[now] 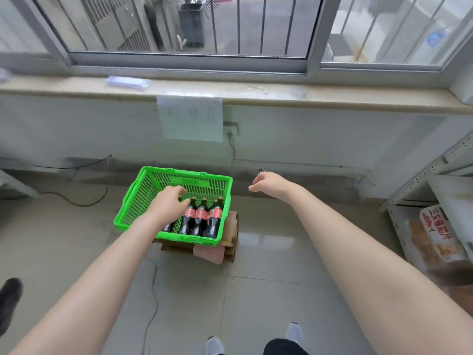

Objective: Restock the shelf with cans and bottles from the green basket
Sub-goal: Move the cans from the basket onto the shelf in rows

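A green basket [143,190] rests on a low stack of cardboard on the floor, under the window. Three dark cola bottles with red labels [202,216] lie side by side in its right part; a fourth bottle [167,228] is mostly hidden under my left hand. My left hand [167,203] reaches into the basket, fingers curled over the leftmost bottle's top; whether it grips is unclear. My right hand [268,183] hovers to the right of the basket, fingers loosely apart, holding nothing. The metal shelf [419,180] stands at the right edge.
A cardboard stack [230,239] with a pink cloth sits under the basket. Cables [151,290] run across the tiled floor. A paper sign [190,119] hangs below the windowsill. Packaged goods [435,237] sit on the shelf's low level. My shoes [294,331] show at the bottom.
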